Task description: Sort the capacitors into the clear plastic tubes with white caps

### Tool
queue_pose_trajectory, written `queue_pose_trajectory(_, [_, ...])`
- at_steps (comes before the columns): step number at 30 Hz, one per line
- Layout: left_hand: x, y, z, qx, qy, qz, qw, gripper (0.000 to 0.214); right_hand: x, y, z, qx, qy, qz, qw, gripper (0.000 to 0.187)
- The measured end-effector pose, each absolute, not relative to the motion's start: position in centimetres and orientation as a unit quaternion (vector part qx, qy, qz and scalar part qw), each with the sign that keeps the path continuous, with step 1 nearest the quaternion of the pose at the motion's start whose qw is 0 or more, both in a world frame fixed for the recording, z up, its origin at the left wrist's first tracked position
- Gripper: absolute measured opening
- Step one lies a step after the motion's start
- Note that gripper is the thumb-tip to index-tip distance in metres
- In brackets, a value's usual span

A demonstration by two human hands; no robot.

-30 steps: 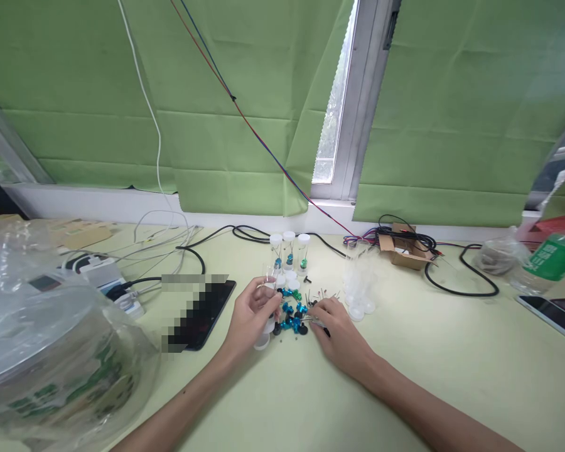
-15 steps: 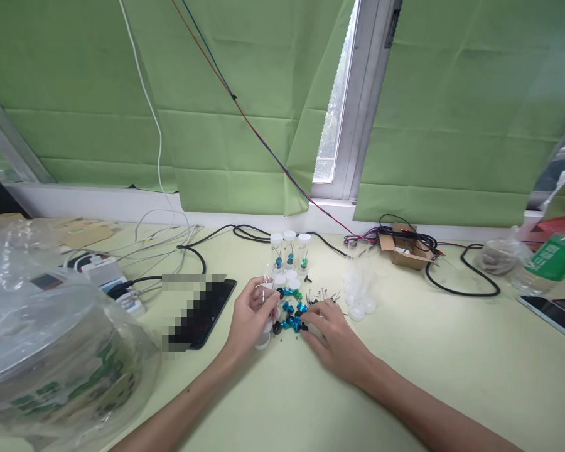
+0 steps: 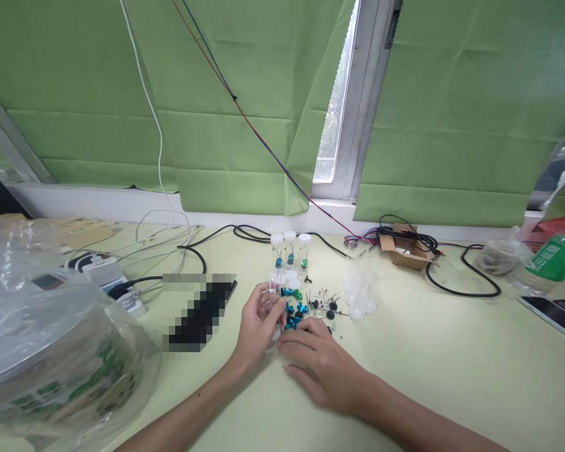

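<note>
My left hand [image 3: 260,319] is wrapped around a clear plastic tube [image 3: 274,280], held upright. Beside it, my right hand [image 3: 317,364] has its fingers stretched out low over the table, apart from the thumb, and I see nothing in it. Its fingertips are near the tube's lower end and the small blue parts [image 3: 302,307]. A green part [image 3: 297,295] lies behind these. Black knobs [image 3: 331,312] and thin metal pins lie to the right. Behind stand capped tubes [image 3: 304,251] with small coloured parts inside. White caps [image 3: 292,279] sit in front of them.
Clear bags or tubes with white caps [image 3: 358,295] lie to the right. A small cardboard box [image 3: 407,251] with black cable stands at the back. A dark tablet-like device [image 3: 200,320], a power strip [image 3: 106,276] and a large plastic-wrapped container [image 3: 66,364] are at left.
My right hand has moved left and nearer to me, uncovering black knobs and pins. My left hand has shifted slightly right with the tube.
</note>
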State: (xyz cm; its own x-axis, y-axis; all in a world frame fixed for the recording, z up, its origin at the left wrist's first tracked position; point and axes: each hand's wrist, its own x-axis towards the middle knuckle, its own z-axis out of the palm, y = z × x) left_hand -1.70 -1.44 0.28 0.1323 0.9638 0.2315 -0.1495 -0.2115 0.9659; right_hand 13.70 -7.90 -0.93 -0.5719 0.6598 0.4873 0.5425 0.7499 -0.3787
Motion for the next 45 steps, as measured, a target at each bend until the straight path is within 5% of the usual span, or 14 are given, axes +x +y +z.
queue_pose_trajectory(13, [-1.9,-1.2,0.2,0.552,0.347,0.56,0.511,0.029,13.5,-8.1,-0.7,-0.314,-0.905,0.091,0.274,0.036])
queue_pose_trajectory(45, [-2.6,-0.5,-0.1,0.568,0.343,0.554,0.503,0.024,14.3,-7.1,-2.0,-0.37,-0.886,0.081,0.269,0.018])
